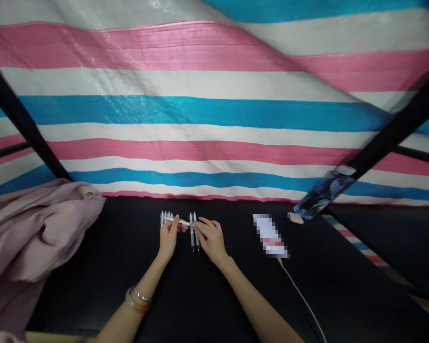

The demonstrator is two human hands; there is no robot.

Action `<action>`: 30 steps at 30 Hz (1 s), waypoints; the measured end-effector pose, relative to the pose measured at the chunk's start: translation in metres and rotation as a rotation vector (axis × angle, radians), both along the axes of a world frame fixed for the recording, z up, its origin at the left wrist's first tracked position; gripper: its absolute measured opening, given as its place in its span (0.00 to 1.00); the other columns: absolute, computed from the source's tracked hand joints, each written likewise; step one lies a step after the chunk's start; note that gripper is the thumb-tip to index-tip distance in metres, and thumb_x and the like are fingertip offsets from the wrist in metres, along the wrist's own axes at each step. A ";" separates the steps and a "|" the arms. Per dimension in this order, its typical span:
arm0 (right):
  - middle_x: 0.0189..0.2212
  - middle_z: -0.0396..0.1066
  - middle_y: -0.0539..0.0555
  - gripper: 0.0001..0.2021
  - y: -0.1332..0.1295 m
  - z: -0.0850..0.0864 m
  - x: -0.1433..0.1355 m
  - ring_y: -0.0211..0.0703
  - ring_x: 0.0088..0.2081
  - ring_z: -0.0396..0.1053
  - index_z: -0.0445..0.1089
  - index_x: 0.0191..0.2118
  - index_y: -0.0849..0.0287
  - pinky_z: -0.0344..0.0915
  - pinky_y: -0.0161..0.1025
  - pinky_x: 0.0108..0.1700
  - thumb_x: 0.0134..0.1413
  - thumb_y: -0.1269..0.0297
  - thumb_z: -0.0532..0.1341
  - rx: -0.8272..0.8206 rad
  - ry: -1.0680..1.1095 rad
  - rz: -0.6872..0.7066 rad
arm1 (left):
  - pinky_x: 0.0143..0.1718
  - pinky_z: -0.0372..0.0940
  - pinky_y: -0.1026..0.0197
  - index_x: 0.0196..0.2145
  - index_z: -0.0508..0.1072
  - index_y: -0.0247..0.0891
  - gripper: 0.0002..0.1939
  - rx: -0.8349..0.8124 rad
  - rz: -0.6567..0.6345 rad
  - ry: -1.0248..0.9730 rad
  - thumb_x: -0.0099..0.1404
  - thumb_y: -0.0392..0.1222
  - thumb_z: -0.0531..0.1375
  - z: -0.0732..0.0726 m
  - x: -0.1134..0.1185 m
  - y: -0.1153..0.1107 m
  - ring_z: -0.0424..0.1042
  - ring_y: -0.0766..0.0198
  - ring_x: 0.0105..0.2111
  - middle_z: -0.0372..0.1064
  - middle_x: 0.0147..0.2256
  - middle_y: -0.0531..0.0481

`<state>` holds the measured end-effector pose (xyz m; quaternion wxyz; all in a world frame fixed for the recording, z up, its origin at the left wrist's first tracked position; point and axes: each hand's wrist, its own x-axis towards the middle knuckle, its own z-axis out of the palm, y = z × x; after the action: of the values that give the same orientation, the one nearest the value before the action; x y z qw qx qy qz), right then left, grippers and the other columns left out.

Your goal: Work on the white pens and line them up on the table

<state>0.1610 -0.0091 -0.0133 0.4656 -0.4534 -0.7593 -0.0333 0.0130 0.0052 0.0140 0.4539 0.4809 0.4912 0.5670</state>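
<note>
Pink, blue and white stripes run across the big plastic sheet (200, 112) beyond my fingers. Beneath them lies the black table (128, 305); well off to their left, a heap of pale pink cloth (39, 224). Far to their right are a clear bottle (323, 193), a phone (270, 236) on a white cable (303, 290), and a small white case (295, 217).

My left hand (168, 240), bracelets (138, 299) at its wrist, has its fingers pinched narrow round a white pen (183, 222), held crosswise. My right hand (212, 240) is half curled, fingertips at the pen's right end; I cannot tell whether they grip it. Just behind my left fingers is a row of white pens (162, 219); between my hands lie two grey-gripped pens (192, 238), side by side.

I judge this to be the handling of one pen; moving it calls for a light pinch, clear of the pair beneath.
</note>
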 end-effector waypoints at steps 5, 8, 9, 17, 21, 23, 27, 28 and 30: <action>0.36 0.75 0.53 0.11 0.000 -0.002 -0.004 0.41 0.43 0.70 0.72 0.41 0.56 0.56 0.41 0.46 0.60 0.66 0.52 0.048 0.014 -0.015 | 0.30 0.62 0.62 0.20 0.74 0.32 0.24 0.006 0.048 0.020 0.59 0.55 0.53 0.002 0.000 -0.002 0.68 0.64 0.21 0.71 0.20 0.45; 0.34 0.76 0.52 0.11 -0.001 -0.003 -0.007 0.40 0.40 0.71 0.72 0.41 0.55 0.55 0.41 0.45 0.60 0.66 0.53 0.054 -0.007 -0.028 | 0.29 0.62 0.63 0.18 0.73 0.33 0.25 0.011 0.111 0.040 0.60 0.55 0.52 0.001 -0.001 -0.004 0.67 0.65 0.20 0.71 0.18 0.46; 0.34 0.76 0.52 0.11 -0.001 -0.003 -0.008 0.40 0.40 0.71 0.72 0.41 0.55 0.55 0.41 0.44 0.60 0.66 0.53 0.056 -0.012 -0.031 | 0.28 0.62 0.63 0.18 0.72 0.33 0.25 0.011 0.127 0.044 0.60 0.55 0.52 0.001 -0.001 -0.004 0.67 0.65 0.20 0.70 0.18 0.46; 0.35 0.76 0.53 0.12 -0.007 -0.001 -0.016 0.38 0.37 0.71 0.72 0.43 0.57 0.55 0.38 0.42 0.60 0.67 0.52 0.104 -0.029 -0.021 | 0.28 0.62 0.63 0.14 0.70 0.35 0.25 -0.021 0.213 0.086 0.59 0.54 0.52 0.003 -0.003 -0.005 0.67 0.65 0.18 0.67 0.14 0.48; 0.37 0.74 0.54 0.13 -0.008 0.003 -0.015 0.43 0.44 0.67 0.70 0.45 0.56 0.55 0.41 0.45 0.60 0.65 0.52 0.016 -0.102 -0.049 | 0.28 0.62 0.63 0.15 0.69 0.35 0.24 -0.001 0.190 0.068 0.59 0.53 0.52 0.006 -0.004 -0.006 0.66 0.65 0.18 0.67 0.14 0.48; 0.43 0.72 0.56 0.15 -0.008 0.005 -0.014 0.47 0.50 0.63 0.67 0.50 0.57 0.54 0.43 0.48 0.60 0.65 0.51 -0.026 -0.158 -0.075 | 0.28 0.62 0.62 0.19 0.71 0.34 0.22 0.039 0.139 0.035 0.60 0.52 0.51 0.007 -0.004 -0.007 0.67 0.64 0.19 0.68 0.16 0.48; 0.44 0.71 0.57 0.15 -0.005 0.004 -0.010 0.47 0.53 0.60 0.66 0.50 0.59 0.52 0.44 0.50 0.61 0.67 0.49 -0.058 -0.179 -0.067 | 0.26 0.60 0.63 0.26 0.74 0.33 0.17 0.124 0.017 0.038 0.60 0.47 0.51 0.006 -0.005 -0.007 0.67 0.65 0.21 0.69 0.18 0.50; 0.42 0.72 0.56 0.15 -0.004 0.002 -0.009 0.47 0.52 0.61 0.67 0.48 0.58 0.52 0.44 0.50 0.61 0.68 0.49 -0.065 -0.167 -0.062 | 0.27 0.59 0.63 0.26 0.74 0.34 0.17 0.141 -0.011 0.065 0.60 0.46 0.50 0.006 -0.005 -0.008 0.68 0.64 0.21 0.70 0.19 0.50; 0.39 0.74 0.54 0.13 -0.002 -0.001 -0.005 0.47 0.51 0.62 0.69 0.45 0.57 0.52 0.45 0.49 0.61 0.68 0.49 -0.072 -0.136 -0.068 | 0.29 0.60 0.63 0.22 0.73 0.35 0.18 0.167 -0.037 0.156 0.60 0.46 0.50 0.005 -0.005 -0.009 0.68 0.63 0.24 0.71 0.21 0.49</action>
<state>0.1557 -0.0116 -0.0139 0.3950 -0.4921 -0.7740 -0.0525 0.0078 -0.0040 0.0188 0.3829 0.5688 0.4670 0.5583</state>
